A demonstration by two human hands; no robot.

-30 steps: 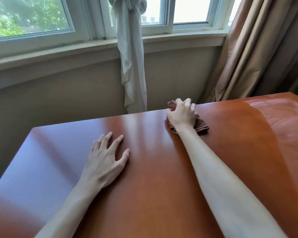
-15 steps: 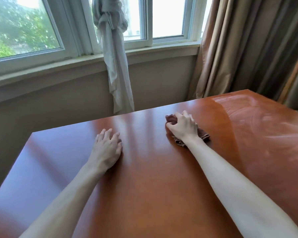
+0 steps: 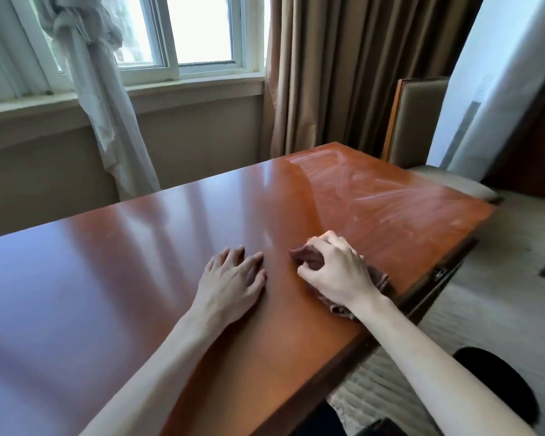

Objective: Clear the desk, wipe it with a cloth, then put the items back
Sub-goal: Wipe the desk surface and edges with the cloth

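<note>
Two hands are on the worktop (image 3: 139,262): the left hand (image 3: 233,278) lies flat with loose fingers, steadying; the right hand (image 3: 334,275) clutches a bunched brown cloth (image 3: 379,278) near the right front edge. Hazy streaks show at the far right corner, so I'd press evenly and overlap strokes there. A chair (image 3: 419,121) and curtains (image 3: 343,73) stand beyond; nothing blocks the wiping.

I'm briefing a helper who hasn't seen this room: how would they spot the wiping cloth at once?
Start at the orange-brown wooden desk below the window. Near its right edge, the right hand grips a crumpled cloth. It is dark brown and is the only loose item visible on the desktop.
</note>
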